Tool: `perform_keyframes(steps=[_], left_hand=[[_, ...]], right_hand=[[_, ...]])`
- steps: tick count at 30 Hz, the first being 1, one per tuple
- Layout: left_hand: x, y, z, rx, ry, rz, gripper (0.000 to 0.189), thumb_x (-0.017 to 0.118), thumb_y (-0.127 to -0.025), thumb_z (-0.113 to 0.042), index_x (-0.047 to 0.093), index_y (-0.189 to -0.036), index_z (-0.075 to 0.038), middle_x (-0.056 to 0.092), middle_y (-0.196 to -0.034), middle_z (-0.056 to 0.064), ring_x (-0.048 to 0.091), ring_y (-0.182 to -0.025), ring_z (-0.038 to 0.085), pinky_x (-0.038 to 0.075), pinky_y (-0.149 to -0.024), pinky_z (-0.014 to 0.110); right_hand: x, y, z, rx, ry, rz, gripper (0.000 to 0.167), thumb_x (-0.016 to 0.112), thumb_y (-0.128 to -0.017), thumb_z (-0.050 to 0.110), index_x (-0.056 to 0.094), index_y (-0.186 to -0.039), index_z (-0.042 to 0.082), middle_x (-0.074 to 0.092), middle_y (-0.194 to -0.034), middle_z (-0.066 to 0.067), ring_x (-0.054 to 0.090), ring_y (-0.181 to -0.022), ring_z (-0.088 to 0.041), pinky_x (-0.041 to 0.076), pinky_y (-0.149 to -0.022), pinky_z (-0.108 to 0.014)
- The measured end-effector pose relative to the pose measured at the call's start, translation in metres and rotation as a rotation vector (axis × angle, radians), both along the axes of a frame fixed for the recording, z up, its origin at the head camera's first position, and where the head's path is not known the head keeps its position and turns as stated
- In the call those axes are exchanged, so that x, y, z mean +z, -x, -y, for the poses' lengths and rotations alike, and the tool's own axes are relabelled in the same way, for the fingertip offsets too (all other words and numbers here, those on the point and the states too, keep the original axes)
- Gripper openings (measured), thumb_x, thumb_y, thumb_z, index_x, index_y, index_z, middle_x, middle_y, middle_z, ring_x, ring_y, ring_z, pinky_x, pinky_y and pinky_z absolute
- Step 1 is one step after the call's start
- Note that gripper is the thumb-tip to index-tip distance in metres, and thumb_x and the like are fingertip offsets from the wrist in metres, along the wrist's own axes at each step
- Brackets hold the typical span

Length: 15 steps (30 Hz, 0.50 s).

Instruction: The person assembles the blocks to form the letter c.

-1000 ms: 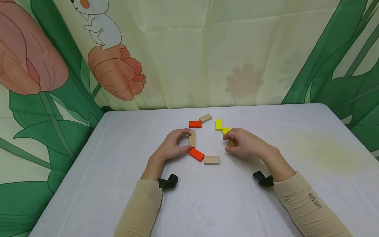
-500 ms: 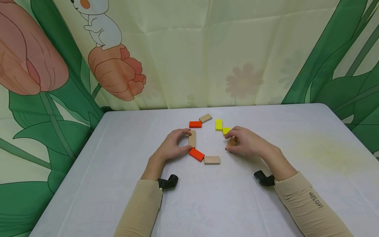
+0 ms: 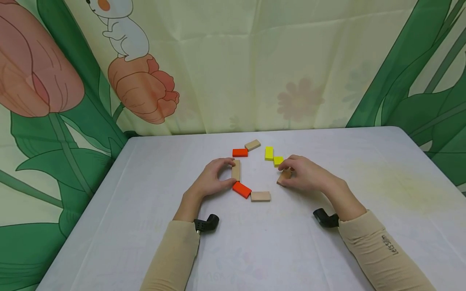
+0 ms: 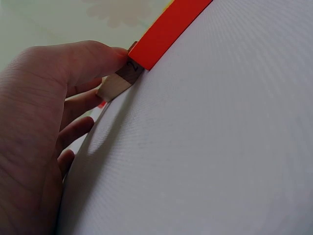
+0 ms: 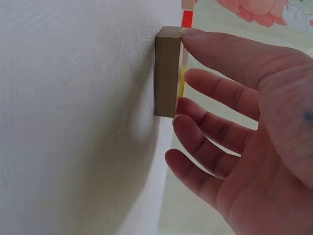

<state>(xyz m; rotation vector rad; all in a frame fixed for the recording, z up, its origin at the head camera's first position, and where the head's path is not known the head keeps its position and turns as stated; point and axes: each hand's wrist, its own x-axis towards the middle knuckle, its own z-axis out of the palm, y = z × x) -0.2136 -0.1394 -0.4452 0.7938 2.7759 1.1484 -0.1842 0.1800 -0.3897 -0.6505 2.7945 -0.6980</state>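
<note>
My left hand (image 3: 214, 178) spans a plain wooden block (image 3: 236, 170) lengthwise, thumb at its near end and fingertips at its far end. In the left wrist view, the thumb lies at the corner where this block meets a red block (image 4: 166, 34). My right hand (image 3: 303, 173) grips another plain wooden block (image 3: 284, 176) by its ends, low over the white cloth. Its thumb presses one end in the right wrist view, and fingertips are at the other end of that wooden block (image 5: 167, 73). Just beyond the right fingertips lies a yellow block (image 3: 278, 161).
The blocks form a rough ring. A second yellow block (image 3: 269, 153) and a far red block (image 3: 240, 152) lie at the back, beside a slanted wooden block (image 3: 253, 145). Another wooden block (image 3: 260, 197) lies at the front. A patterned curtain (image 3: 225, 72) hangs behind the table.
The right hand has shifted slightly right, showing more of the yellow block and of the wooden block in its fingers. The left hand stays in place.
</note>
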Motion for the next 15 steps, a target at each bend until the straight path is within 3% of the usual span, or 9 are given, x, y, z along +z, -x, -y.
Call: perform_keyframes(steps=[15], left_hand=[[0.0009, -0.001, -0.0002, 0.007, -0.001, 0.008, 0.045, 0.077, -0.086, -0.024, 0.061, -0.127, -0.015, 0.054, -0.144, 0.002, 0.044, -0.136, 0.022, 0.032, -0.115, 0.045]], right_hand=[[0.0016, -0.0009, 0.004, 0.005, -0.017, 0.033, 0.032, 0.079, -0.088, 0.019, 0.071, -0.115, 0.004, 0.062, -0.109, -0.007, 0.056, -0.097, -0.025, 0.052, -0.089, -0.043]])
